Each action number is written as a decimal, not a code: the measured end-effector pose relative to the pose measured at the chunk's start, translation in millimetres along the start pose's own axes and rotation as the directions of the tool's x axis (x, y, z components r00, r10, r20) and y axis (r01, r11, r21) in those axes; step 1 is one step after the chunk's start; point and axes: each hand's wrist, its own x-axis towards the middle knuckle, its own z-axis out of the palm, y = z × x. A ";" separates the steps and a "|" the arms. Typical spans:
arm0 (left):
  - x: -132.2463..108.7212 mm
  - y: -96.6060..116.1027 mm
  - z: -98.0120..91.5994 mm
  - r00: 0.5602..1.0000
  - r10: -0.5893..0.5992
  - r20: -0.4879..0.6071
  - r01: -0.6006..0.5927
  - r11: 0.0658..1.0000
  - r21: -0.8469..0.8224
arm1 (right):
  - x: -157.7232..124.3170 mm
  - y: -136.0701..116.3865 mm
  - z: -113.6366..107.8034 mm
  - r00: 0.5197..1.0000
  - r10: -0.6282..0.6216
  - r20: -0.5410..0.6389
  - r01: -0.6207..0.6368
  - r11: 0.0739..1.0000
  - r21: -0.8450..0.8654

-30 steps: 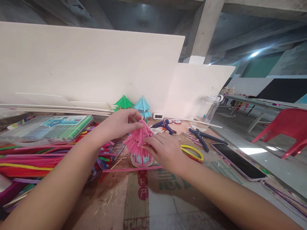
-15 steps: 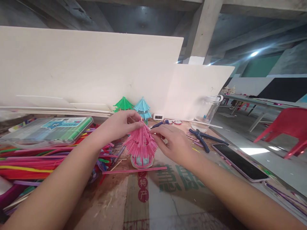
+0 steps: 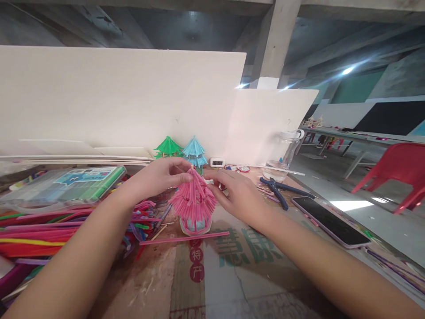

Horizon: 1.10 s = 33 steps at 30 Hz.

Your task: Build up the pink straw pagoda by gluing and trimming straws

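Observation:
A small pink pavilion model (image 3: 194,201), its tiered roof made of pipe cleaners, stands upright on a pale base in the middle of the table. My left hand (image 3: 166,177) is closed at the roof's tip, thumb and fingers pinching it from the left. From the other side, my right hand (image 3: 234,190) has its fingertips drawn together against the upper roof's right edge; what exactly they pinch is partly hidden. In front of the base lies a loose pink pipe cleaner (image 3: 186,238). A green model (image 3: 168,147) and a light blue model (image 3: 195,150) of similar shape stand behind.
Bundled colourful pipe cleaners (image 3: 43,232) and a plastic marker case (image 3: 83,188) lie at left. To the right are pliers (image 3: 279,190), a phone (image 3: 328,221) and a clear jug (image 3: 282,155). A small digital clock (image 3: 217,162) sits before the white board (image 3: 133,97).
Both hands stay at the pink roof, with the right fingers shifting slightly along its edge. The blue-handled tool seen behind the right hand is now mostly hidden. The whole view has shifted slightly.

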 end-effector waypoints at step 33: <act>-10.2 -1.5 13.1 0.895 -0.041 -0.444 0.018 0.998 -0.057 | -33.2 86.6 77.3 0.818 0.486 0.307 -0.449 0.874 -0.186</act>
